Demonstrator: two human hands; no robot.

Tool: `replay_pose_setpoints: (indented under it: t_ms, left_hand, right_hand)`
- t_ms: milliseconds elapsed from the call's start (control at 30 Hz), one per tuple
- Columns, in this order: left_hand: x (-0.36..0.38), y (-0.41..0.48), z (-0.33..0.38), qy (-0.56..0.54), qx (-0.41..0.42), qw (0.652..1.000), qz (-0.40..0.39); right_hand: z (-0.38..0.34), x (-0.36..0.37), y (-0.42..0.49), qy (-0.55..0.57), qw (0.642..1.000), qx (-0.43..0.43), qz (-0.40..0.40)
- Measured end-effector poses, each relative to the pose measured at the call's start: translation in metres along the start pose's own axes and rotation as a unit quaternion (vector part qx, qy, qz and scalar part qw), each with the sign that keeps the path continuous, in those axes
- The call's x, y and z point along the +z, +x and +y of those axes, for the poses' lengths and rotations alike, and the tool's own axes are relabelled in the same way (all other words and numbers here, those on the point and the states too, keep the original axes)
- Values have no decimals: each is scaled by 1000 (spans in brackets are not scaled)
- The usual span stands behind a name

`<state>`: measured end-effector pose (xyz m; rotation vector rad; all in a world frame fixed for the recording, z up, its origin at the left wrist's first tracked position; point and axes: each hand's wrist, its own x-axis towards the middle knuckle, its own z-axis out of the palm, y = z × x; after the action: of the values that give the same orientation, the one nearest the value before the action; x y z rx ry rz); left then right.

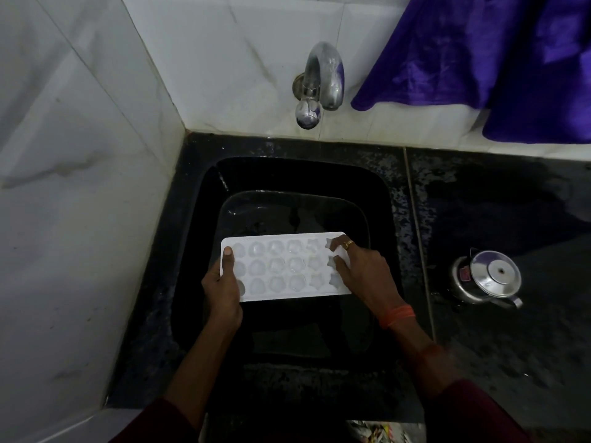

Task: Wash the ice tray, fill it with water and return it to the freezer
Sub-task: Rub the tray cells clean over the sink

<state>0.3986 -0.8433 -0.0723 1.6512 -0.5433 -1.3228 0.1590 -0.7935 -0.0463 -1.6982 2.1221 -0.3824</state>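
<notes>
Left hand (224, 282): grips the left short end of the tray, thumb laid flat along the top rim, fingers curled out of sight beneath.
Right hand (364, 270): fingers spread and fairly straight, resting on the star-shaped cells at the right end; whether the thumb hooks under the edge cannot be told.
White moulded plastic ice tray (284, 266): held roughly level and cells up between both hands, over the black rectangular sink basin (388, 199), well below the curved chrome wall tap (321, 78). No stream shows.
Contents: the cells look glossy; water or only wetness, I cannot tell.
Weight: likely light when empty, noticeably heavier and prone to slopping once filled.
Stiffness: thin plastic, probably twists a little if lifted by one end.
Slip: likely slick when wet, and the dark stone counter (499, 199) around it looks wet.
Best hold: both short ends, thumbs on the rim and fingers underneath, kept flat.
Further out: a steel lidded pot (489, 279) on the counter to the right, a purple cloth (479, 59) hanging on the white tiled wall (80, 155).
</notes>
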Motion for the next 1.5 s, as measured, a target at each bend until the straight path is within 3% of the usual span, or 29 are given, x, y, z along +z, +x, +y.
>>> replay_pose_setpoints:
  t_ms: [200, 367, 800, 1100, 1500]
  left_hand:
    - [-5, 7, -2, 1, -5, 1000, 0]
    - [-4, 6, 0, -19, -25, 1000, -2]
    - [0, 1, 3, -34, -9, 999, -14]
    - [0, 1, 3, -26, -8, 999, -18]
    - [-1, 2, 2, -22, -12, 1000, -8]
  right_hand:
    - [3, 6, -4, 56, 998, -3, 22]
    - [1, 11, -18, 136, 986, -64, 70]
    - [-5, 13, -28, 87, 995, -10, 52]
    - [-11, 11, -31, 124, 988, -10, 94]
    - [-11, 13, -30, 124, 989, 20, 74]
